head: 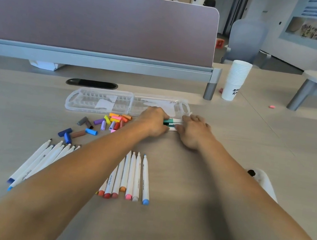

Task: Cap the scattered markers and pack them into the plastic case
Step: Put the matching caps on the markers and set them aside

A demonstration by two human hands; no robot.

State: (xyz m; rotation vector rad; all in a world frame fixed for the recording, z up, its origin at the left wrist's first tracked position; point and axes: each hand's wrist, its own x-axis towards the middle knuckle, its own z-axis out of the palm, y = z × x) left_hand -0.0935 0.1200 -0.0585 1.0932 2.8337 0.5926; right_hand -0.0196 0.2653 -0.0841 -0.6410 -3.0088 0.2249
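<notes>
left hand (pixel 153 121) and right hand (pixel 192 130): fingers curled round a small bunch of green-capped markers (pixel 172 122), just in front of the open plastic case (pixel 99 99). risks: bunch splays and rolls into the loose caps (pixel 112 121); light case may skid when pressed.

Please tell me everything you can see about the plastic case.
The plastic case is clear and lies open flat on the table, its two halves side by side. The left half has ribbed slots and white paper scraps; the right end shows a handle cutout. Loose caps lie before it. The left hand covers its near edge.
</notes>
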